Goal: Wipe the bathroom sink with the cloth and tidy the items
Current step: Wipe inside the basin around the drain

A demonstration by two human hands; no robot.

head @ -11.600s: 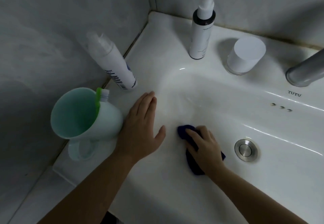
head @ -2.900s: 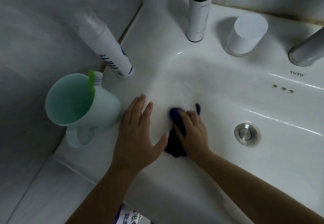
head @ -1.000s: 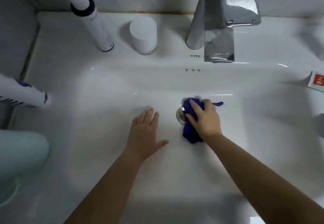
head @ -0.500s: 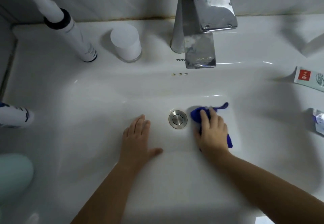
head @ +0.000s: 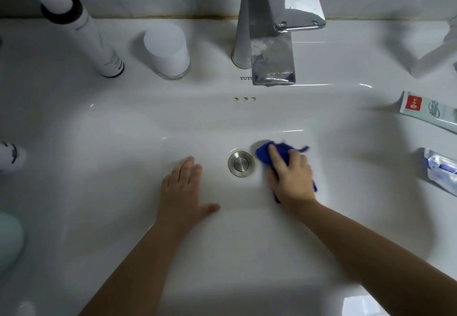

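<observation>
A dark blue cloth [head: 263, 154] lies bunched on the floor of the white sink [head: 247, 254], just right of the metal drain plug [head: 241, 163]. My right hand [head: 293, 179] presses down on the cloth, covering most of it, with the index finger stretched toward the drain. My left hand [head: 183, 192] rests flat on the basin floor left of the drain, fingers straight, thumb out, holding nothing.
A chrome faucet [head: 272, 44] overhangs the basin's back. A spray bottle [head: 94, 41] and a white jar [head: 168, 51] stand at back left. A toothpaste tube [head: 430, 112] and a crumpled packet [head: 442, 170] lie on the right rim. A fallen bottle [head: 10, 157] and a green cup [head: 8, 239] are at left.
My right hand has slid the cloth from over the drain to its right side. Over the longer span, both hands moved from the sink's left edge to the basin's middle.
</observation>
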